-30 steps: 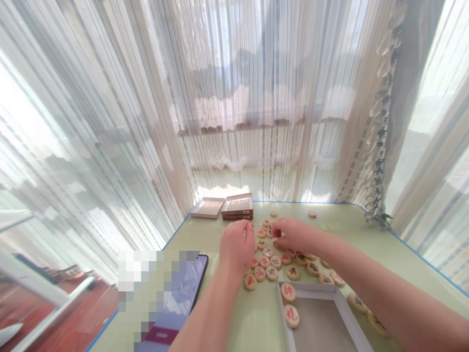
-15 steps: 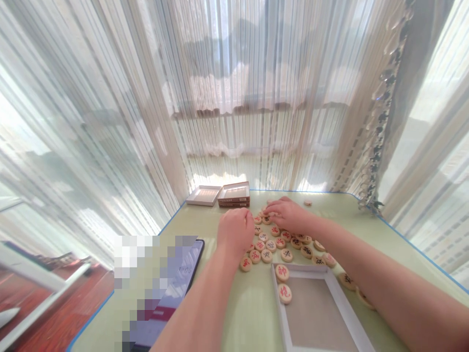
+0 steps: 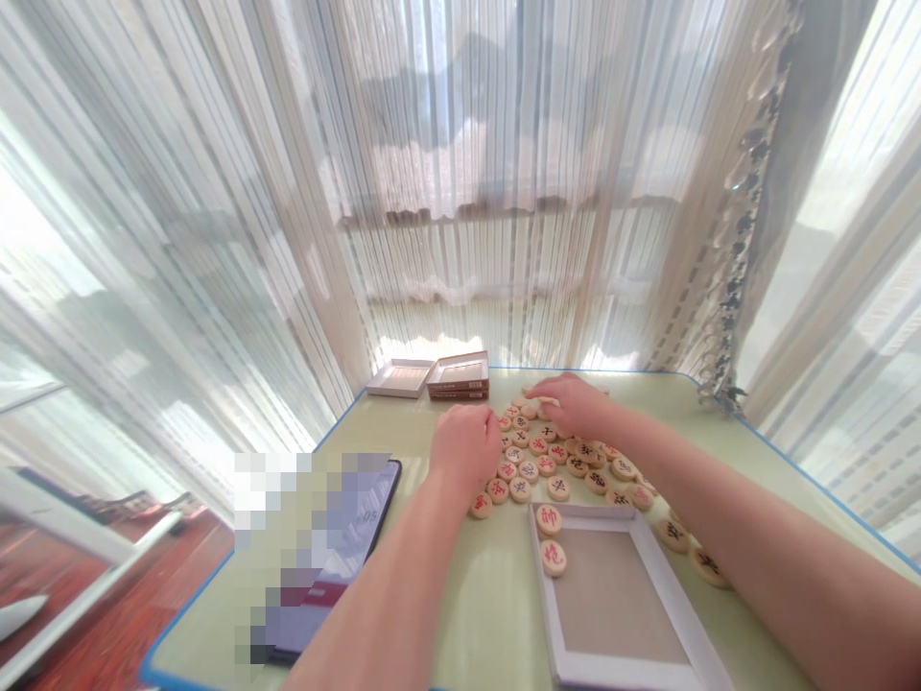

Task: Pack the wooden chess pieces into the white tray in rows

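Note:
Round wooden Chinese chess pieces [image 3: 538, 445] with red or black characters lie in a loose cluster on the table. My left hand [image 3: 466, 443] rests at the cluster's left edge, its fingers curled closed; anything inside them is hidden. At the far side, my right hand [image 3: 572, 403] reaches over the pieces, fingers apart and touching or just above some pale ones. A shallow grey-white box tray [image 3: 611, 590] sits nearest me. Two red-marked pieces lie in its left side: the upper piece [image 3: 548, 520] and, below it, the lower piece [image 3: 554, 558].
An open shallow box [image 3: 399, 378] stands at the back left beside a brown-edged box stack [image 3: 459, 376]. A phone [image 3: 349, 547], partly pixelated, lies left of my left forearm. Blue-edged pale green table [image 3: 489, 614]; sheer curtains [image 3: 518, 259] hang behind it.
My right hand has shifted slightly to the right and back, uncovering a few more pieces. My left hand stays closed at nearly the same place. The view has tilted a little.

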